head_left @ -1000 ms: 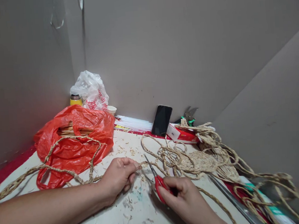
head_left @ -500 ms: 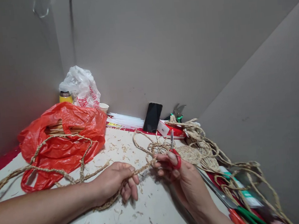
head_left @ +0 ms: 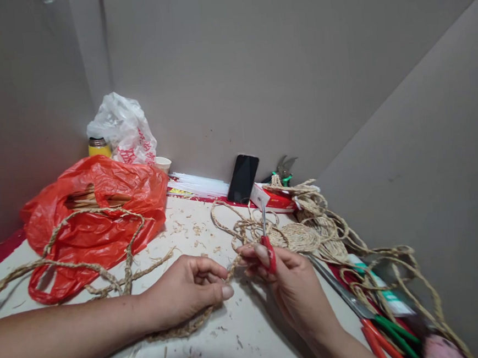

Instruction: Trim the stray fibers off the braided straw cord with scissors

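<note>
A braided straw rope (head_left: 233, 268) runs between my hands over the white tabletop (head_left: 219, 346). My left hand (head_left: 185, 288) is closed round the rope, thumb toward the right; part of the braid hangs below the wrist. Close by on the right, my right hand (head_left: 297, 293) pinches the same rope in its fingertips. Hooked on that hand is a small pair of scissors (head_left: 271, 253) with red handles, its blades pointing up and away. Behind the fingers lie loose loops and coiled straw braid (head_left: 297, 238).
On the left a red plastic bag (head_left: 90, 240) holds straw strips, with more rope (head_left: 67, 264) lying over it. A phone (head_left: 243, 178) leans against the wall. Large shears (head_left: 356, 302) with red and green handles lie at the right edge. Straw scraps litter the table.
My left hand has slid right along the rope, closer to my right hand, and its fingers have turned upward. The right hand has moved slightly left with the scissors.
</note>
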{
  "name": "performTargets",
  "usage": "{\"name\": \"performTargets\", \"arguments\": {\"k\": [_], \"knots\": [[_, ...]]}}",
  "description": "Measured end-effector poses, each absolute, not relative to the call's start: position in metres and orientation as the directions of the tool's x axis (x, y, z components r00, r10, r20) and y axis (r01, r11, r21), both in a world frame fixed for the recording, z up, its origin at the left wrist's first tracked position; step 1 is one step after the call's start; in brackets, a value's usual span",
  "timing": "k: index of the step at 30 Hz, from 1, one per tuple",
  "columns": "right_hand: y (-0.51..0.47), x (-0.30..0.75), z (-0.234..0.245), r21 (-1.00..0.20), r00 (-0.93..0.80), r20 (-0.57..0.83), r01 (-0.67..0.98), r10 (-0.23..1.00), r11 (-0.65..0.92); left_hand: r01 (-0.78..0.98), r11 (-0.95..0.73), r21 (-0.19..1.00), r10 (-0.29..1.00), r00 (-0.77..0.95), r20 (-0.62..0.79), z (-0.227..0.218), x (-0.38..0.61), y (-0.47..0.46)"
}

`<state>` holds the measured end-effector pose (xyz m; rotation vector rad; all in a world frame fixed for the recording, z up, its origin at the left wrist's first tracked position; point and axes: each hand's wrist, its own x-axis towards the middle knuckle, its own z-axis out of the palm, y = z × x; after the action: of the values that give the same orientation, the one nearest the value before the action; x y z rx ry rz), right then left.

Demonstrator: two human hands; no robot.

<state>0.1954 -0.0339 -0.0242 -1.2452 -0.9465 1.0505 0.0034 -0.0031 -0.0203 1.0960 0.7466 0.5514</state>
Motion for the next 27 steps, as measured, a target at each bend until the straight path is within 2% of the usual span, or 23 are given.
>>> {"name": "performTargets", "arguments": {"k": [6,10,12,14,16,17,21,27], "knots": [[-0.028,0.202,-0.021,-0.997,0.216,-0.026,0.060,0.976,-0.040,-0.104,0.496,0.862,0.681,0.662,-0.312,-0.019,0.004,-0.001],[-0.028,0.206,-0.009,-0.925,0.096,0.058,0.379,0.994,0.017,-0.167,0.549,0.819,0.694,0.637,-0.335,-0.021,0.003,0.008],[-0.032,0.206,-0.004,-0.777,-0.034,0.124,0.619,0.992,0.118,-0.204,0.564,0.800,0.703,0.628,-0.335,-0.022,0.002,0.012],[-0.037,0.205,-0.001,-0.535,-0.142,0.167,0.818,0.976,0.210,-0.235,0.579,0.781,0.709,0.617,-0.340,-0.022,0.002,0.015],[-0.041,0.204,0.001,-0.315,-0.205,0.196,0.913,0.959,0.259,-0.255,0.592,0.764,0.716,0.601,-0.354,-0.022,0.002,0.016],[-0.042,0.203,0.002,-0.244,-0.224,0.202,0.931,0.953,0.271,-0.263,0.598,0.757,0.719,0.594,-0.361,-0.021,0.002,0.016],[-0.044,0.201,0.003,-0.098,-0.284,0.164,0.948,0.945,0.302,-0.281,0.621,0.732,0.719,0.578,-0.387,-0.020,0.002,0.017],[-0.045,0.199,0.004,0.010,-0.295,0.143,0.955,0.945,0.297,-0.286,0.630,0.722,0.711,0.587,-0.388,-0.019,0.001,0.018]]}}
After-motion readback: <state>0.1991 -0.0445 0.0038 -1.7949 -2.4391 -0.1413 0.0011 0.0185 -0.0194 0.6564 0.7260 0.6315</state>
